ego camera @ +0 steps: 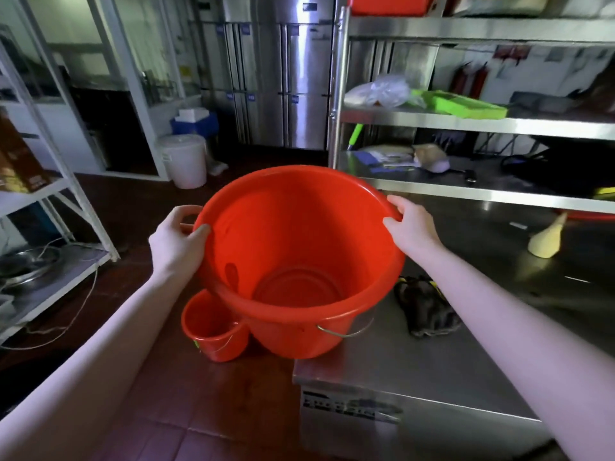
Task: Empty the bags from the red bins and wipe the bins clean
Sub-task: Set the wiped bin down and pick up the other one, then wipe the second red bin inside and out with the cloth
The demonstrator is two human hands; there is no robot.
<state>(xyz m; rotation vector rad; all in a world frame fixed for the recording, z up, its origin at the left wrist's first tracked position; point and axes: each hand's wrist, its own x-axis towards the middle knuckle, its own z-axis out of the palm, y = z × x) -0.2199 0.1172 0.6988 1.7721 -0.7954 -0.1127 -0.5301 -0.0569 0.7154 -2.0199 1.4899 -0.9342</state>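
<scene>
From my head camera: my left hand (pixel 178 241) and right hand (pixel 407 227) each curl over opposite sides of the big red bin's (pixel 299 247) rim, tipping its mouth toward me. Its base sits at the corner of the steel counter (pixel 432 367), beside a dark cloth (pixel 426 311). A smaller red bin (pixel 213 331) stands below on the tiled floor (pixel 199 410). Steel shelves (pixel 466 124) lie beyond.

Steel counter (pixel 416 371) bearing a dark rag (pixel 426 311) and pale-yellow cloth (pixel 545 242)

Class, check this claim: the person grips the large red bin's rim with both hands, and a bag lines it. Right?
Not quite. The head view shows the left hand and right hand gripping the large red bin by its rim, but no bag lines it.
</scene>
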